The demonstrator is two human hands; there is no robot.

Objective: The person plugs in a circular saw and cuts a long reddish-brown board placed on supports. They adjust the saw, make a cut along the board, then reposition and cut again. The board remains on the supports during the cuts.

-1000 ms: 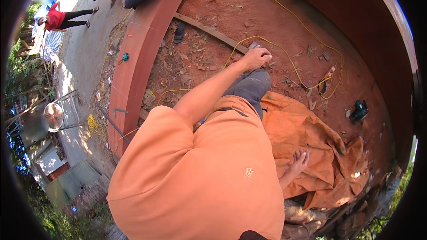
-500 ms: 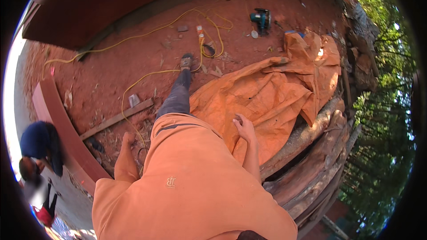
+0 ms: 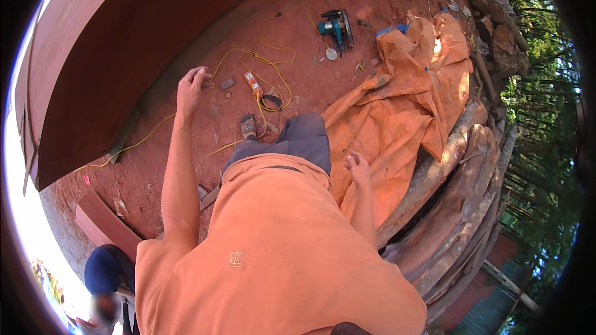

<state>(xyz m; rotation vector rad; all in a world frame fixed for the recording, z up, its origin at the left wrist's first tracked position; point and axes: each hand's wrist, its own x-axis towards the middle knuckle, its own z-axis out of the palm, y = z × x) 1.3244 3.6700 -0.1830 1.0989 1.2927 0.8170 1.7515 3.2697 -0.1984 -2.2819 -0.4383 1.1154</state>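
Note:
My left hand (image 3: 191, 90) is raised ahead of me, the arm stretched out. Its fingers are loosely bent, with the thumb a little apart and nothing visible in them. In the picture it is nearest to a yellow extension cord (image 3: 217, 66) and the large reddish-brown panel (image 3: 105, 80). My right hand (image 3: 358, 169) hangs by my side in front of an orange tarp (image 3: 397, 124). Its fingers are curled in, and I see nothing in them. The tarp lies crumpled, partly over several logs (image 3: 459, 217).
A teal circular saw (image 3: 336, 30) lies on the red dirt ahead. A power strip (image 3: 252, 84) sits among the cord loops near my sandalled foot (image 3: 248, 125). A reddish board (image 3: 107, 220) lies at left, with a person in dark blue (image 3: 107, 270) bending beside it. Trees stand at right.
My left hand has risen and reached forward from low at my side. The fingers of my right hand have curled in. My view has turned, and the large panel appears closer on the left.

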